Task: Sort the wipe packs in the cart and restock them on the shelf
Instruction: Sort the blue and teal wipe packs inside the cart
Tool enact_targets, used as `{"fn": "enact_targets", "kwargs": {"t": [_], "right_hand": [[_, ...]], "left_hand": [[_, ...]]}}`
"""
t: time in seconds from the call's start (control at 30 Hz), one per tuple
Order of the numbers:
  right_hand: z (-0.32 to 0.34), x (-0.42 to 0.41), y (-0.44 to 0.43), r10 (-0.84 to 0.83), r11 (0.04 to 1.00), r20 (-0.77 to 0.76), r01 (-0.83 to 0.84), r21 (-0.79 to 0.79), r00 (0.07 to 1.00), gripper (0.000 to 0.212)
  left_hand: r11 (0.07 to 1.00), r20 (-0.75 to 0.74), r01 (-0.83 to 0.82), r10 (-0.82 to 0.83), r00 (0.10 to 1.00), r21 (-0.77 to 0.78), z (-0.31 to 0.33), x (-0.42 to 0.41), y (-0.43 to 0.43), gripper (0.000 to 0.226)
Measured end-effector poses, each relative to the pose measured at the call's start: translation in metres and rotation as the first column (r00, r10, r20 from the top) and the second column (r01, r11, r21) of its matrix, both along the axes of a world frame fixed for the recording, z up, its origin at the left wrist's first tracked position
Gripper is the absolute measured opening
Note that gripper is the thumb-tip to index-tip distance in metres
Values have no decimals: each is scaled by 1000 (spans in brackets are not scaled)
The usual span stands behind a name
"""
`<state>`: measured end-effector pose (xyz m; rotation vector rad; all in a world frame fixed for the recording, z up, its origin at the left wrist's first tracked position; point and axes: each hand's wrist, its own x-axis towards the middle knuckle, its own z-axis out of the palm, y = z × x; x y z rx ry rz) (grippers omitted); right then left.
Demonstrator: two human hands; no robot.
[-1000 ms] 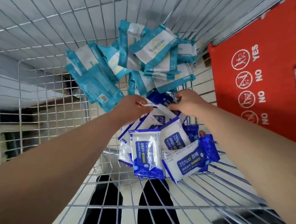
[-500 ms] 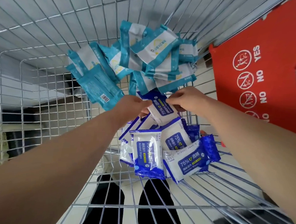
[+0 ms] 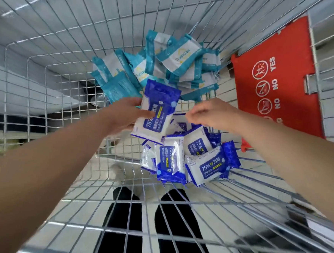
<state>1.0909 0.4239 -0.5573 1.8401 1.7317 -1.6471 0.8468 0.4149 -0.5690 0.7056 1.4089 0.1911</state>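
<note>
The left hand [image 3: 122, 114] grips one dark blue wipe pack [image 3: 158, 108], with the thumb across its front, and holds it lifted above the other packs. The right hand [image 3: 211, 113] is just beside it, fingers loosely curled, with nothing in it (as far as I can see). Below both hands the pile of dark blue packs [image 3: 187, 158] lies on the wire floor of the cart [image 3: 68, 67]. The teal packs [image 3: 175, 66] are heaped further away, against the far wall. A red flap [image 3: 271, 77] with warning signs stands at the right side
</note>
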Motion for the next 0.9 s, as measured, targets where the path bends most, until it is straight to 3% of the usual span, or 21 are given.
{"fn": "enact_targets", "kwargs": {"t": [0.07,0.13,0.2,0.33,0.43,0.53,0.6,0.67,0.77,0.9], "right_hand": [[5,6,-16,49,999,26,-49,2,998,26],[8,10,-32,64,998,42,-64,-3,997,26],[8,11,-42,97,995,61,-98,-1,993,27],[2,1,-48,121,991,53,-118,-56,991,37],[-3,-5,-50,28,993,25,-25,-116,999,47],[-2,-5,-51,-5,991,-7,4,-133,1000,47],[1,-4,-51,-58,989,-44,52,-139,997,45],[3,-5,-49,-81,990,-58,74,-118,995,42],[3,-14,-47,-75,993,-58,70,-91,995,43],[-1,-31,-46,-93,994,-90,88,-57,992,28]], "left_hand": [[981,-70,192,-190,979,31,6,-6,-11,24],[881,-248,466,-437,865,73,10,-3,-22,48],[786,-377,610,-538,754,101,13,5,-32,60],[726,-421,678,-583,695,116,4,13,-39,57],[706,-410,704,-621,668,76,-8,10,-41,73],[750,-400,659,-589,702,54,-20,3,-40,89],[785,-395,618,-559,729,31,-23,-4,-37,87],[798,-407,602,-543,735,22,-18,-10,-34,74],[907,-237,410,-378,895,102,-2,-17,-25,30],[989,-41,112,-109,993,97,19,-28,-11,30]]}}
